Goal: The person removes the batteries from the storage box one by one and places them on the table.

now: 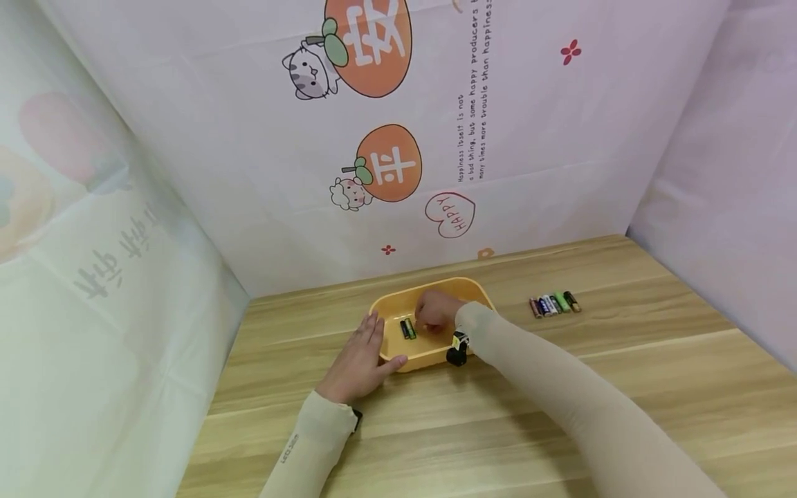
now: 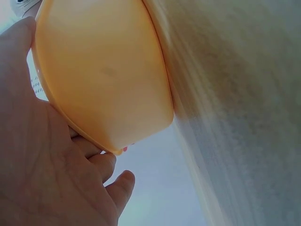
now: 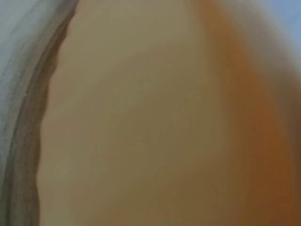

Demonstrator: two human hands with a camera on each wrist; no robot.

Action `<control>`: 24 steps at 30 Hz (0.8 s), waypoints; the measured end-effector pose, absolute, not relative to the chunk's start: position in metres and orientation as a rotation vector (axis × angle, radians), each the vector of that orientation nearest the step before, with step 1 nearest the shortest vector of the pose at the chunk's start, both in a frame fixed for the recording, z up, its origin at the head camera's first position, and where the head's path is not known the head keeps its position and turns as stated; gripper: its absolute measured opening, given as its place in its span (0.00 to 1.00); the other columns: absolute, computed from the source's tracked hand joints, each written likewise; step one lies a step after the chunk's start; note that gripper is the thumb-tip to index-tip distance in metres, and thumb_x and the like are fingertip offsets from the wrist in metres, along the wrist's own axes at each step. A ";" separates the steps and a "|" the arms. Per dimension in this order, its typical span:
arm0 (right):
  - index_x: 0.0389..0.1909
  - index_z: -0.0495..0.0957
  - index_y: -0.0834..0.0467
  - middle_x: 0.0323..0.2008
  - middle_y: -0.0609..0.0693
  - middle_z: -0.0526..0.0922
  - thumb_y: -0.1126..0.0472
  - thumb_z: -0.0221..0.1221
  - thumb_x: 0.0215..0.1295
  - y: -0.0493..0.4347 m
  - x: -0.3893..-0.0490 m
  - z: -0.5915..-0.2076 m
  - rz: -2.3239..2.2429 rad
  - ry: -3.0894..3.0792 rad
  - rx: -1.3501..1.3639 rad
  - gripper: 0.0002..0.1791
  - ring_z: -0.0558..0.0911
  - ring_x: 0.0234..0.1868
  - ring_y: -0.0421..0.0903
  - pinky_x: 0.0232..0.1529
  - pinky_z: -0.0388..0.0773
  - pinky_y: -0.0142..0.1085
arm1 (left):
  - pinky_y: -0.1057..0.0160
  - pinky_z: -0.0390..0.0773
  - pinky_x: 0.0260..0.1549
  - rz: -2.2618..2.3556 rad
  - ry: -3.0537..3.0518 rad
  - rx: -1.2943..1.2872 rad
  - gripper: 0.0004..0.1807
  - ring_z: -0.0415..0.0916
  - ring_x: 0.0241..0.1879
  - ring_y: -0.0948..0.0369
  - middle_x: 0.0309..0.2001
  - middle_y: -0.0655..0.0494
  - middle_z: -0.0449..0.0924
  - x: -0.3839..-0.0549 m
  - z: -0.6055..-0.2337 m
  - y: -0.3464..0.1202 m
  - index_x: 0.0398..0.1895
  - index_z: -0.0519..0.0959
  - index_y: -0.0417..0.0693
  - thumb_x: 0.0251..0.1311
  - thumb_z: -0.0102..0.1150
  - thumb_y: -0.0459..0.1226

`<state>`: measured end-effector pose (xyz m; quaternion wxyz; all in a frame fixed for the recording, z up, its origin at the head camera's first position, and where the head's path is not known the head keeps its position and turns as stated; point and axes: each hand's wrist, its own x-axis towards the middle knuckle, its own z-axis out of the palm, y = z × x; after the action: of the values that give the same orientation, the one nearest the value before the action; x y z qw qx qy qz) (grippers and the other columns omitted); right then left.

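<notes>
A yellow-orange plastic bin [image 1: 429, 359] stands on the wooden table. My left hand [image 1: 359, 363] holds its left end, fingers along the rim and thumb on the near edge. In the left wrist view, that hand [image 2: 56, 155] lies against the rim, with the bin's outer wall [image 2: 108, 75] beside it. My right hand [image 1: 438, 310] reaches down inside the bin with curled fingers; I cannot tell whether they hold anything. Just left of it, two small batteries [image 1: 407, 328] lie side by side on the bin floor. The bin's wall [image 3: 136, 122] fills most of the right wrist view, blurred.
Several batteries [image 1: 554, 304] lie in a row on the table, right of the bin. Behind the table rises a printed white cloth [image 1: 517, 180], and similar cloth hangs at both sides. A black wrist camera [image 1: 457, 354] overlaps the bin's near rim.
</notes>
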<state>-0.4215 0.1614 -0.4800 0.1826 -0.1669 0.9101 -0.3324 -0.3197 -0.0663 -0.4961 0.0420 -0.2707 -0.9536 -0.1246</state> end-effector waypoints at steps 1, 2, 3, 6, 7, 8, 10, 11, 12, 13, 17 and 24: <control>0.09 0.67 0.55 0.09 0.47 0.65 0.68 0.63 0.56 0.161 -0.423 -0.483 -0.911 2.591 -0.488 0.21 0.63 0.12 0.41 0.16 0.66 0.32 | 0.53 0.47 0.70 -0.384 -2.920 -0.830 0.56 0.34 0.75 0.52 0.77 0.44 0.37 -0.320 -0.496 -0.066 0.76 0.46 0.36 0.61 0.31 0.73; 0.08 0.65 0.54 0.08 0.46 0.63 0.68 0.63 0.55 0.161 -0.424 -0.486 -0.876 2.619 -0.503 0.22 0.62 0.11 0.40 0.15 0.63 0.32 | 0.53 0.47 0.70 -0.387 -2.922 -0.831 0.56 0.34 0.75 0.52 0.77 0.44 0.37 -0.319 -0.496 -0.065 0.76 0.46 0.36 0.61 0.31 0.73; 0.08 0.64 0.53 0.08 0.45 0.63 0.68 0.63 0.55 0.161 -0.424 -0.488 -0.860 2.640 -0.504 0.23 0.61 0.11 0.40 0.15 0.62 0.32 | 0.53 0.47 0.70 -0.389 -2.922 -0.831 0.56 0.34 0.75 0.52 0.77 0.44 0.37 -0.319 -0.497 -0.065 0.76 0.46 0.36 0.62 0.31 0.73; 0.09 0.71 0.55 0.08 0.45 0.67 0.64 0.64 0.59 0.159 -0.421 -0.492 -0.835 2.669 -0.487 0.20 0.64 0.10 0.41 0.14 0.65 0.33 | 0.54 0.46 0.70 -0.391 -2.930 -0.821 0.56 0.34 0.75 0.52 0.77 0.45 0.37 -0.317 -0.499 -0.066 0.76 0.47 0.36 0.62 0.31 0.72; 0.10 0.74 0.56 0.08 0.46 0.68 0.62 0.63 0.60 0.157 -0.419 -0.492 -0.836 2.668 -0.477 0.19 0.66 0.10 0.41 0.15 0.66 0.34 | 0.54 0.46 0.70 -0.392 -2.936 -0.813 0.55 0.33 0.75 0.53 0.77 0.45 0.37 -0.315 -0.500 -0.067 0.76 0.46 0.37 0.62 0.32 0.72; 0.12 0.76 0.56 0.09 0.46 0.70 0.59 0.63 0.62 0.154 -0.417 -0.492 -0.825 2.668 -0.471 0.18 0.67 0.11 0.41 0.15 0.68 0.33 | 0.54 0.46 0.70 -0.395 -2.939 -0.806 0.55 0.33 0.75 0.53 0.77 0.45 0.37 -0.314 -0.501 -0.068 0.76 0.47 0.37 0.62 0.32 0.72; 0.16 0.80 0.58 0.10 0.47 0.72 0.54 0.64 0.63 0.147 -0.412 -0.491 -0.815 2.651 -0.460 0.18 0.69 0.11 0.42 0.15 0.69 0.33 | 0.54 0.46 0.70 -0.395 -2.937 -0.801 0.55 0.33 0.75 0.53 0.77 0.45 0.37 -0.311 -0.503 -0.070 0.76 0.47 0.36 0.63 0.33 0.72; 0.17 0.80 0.58 0.11 0.48 0.73 0.52 0.65 0.62 0.144 -0.410 -0.490 -0.808 2.642 -0.459 0.19 0.70 0.12 0.42 0.16 0.69 0.33 | 0.54 0.46 0.70 -0.396 -2.941 -0.797 0.55 0.33 0.75 0.53 0.77 0.45 0.36 -0.310 -0.503 -0.071 0.76 0.46 0.36 0.63 0.33 0.71; 0.18 0.80 0.58 0.11 0.48 0.74 0.50 0.66 0.62 0.140 -0.408 -0.488 -0.795 2.638 -0.457 0.18 0.70 0.12 0.42 0.16 0.69 0.33 | 0.53 0.45 0.70 -0.398 -2.941 -0.796 0.55 0.32 0.75 0.53 0.77 0.45 0.36 -0.309 -0.503 -0.072 0.76 0.46 0.36 0.63 0.33 0.71; 0.18 0.80 0.58 0.12 0.48 0.74 0.50 0.67 0.60 0.136 -0.406 -0.486 -0.788 2.637 -0.456 0.18 0.70 0.12 0.42 0.16 0.69 0.33 | 0.53 0.45 0.70 -0.403 -2.939 -0.797 0.54 0.32 0.75 0.52 0.77 0.44 0.36 -0.308 -0.502 -0.072 0.76 0.46 0.36 0.63 0.33 0.71; 0.17 0.78 0.54 0.14 0.47 0.75 0.50 0.68 0.58 0.123 -0.405 -0.479 -0.738 2.666 -0.436 0.17 0.71 0.13 0.40 0.16 0.69 0.33 | 0.54 0.44 0.70 -0.409 -2.925 -0.793 0.54 0.32 0.75 0.53 0.77 0.44 0.36 -0.308 -0.498 -0.074 0.76 0.46 0.37 0.64 0.34 0.71; 0.10 0.67 0.53 0.10 0.44 0.63 0.66 0.60 0.54 0.122 -0.406 -0.484 -0.621 2.836 -0.434 0.18 0.62 0.12 0.41 0.14 0.60 0.33 | 0.50 0.49 0.69 -0.403 -2.859 -0.846 0.53 0.37 0.75 0.49 0.76 0.40 0.41 -0.314 -0.502 -0.067 0.75 0.49 0.35 0.64 0.36 0.69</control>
<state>-0.4056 0.1222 -0.4842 0.1029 -0.1469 0.9610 -0.2104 -0.3144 -0.0670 -0.5024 0.0663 -0.2805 -0.9482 -0.1336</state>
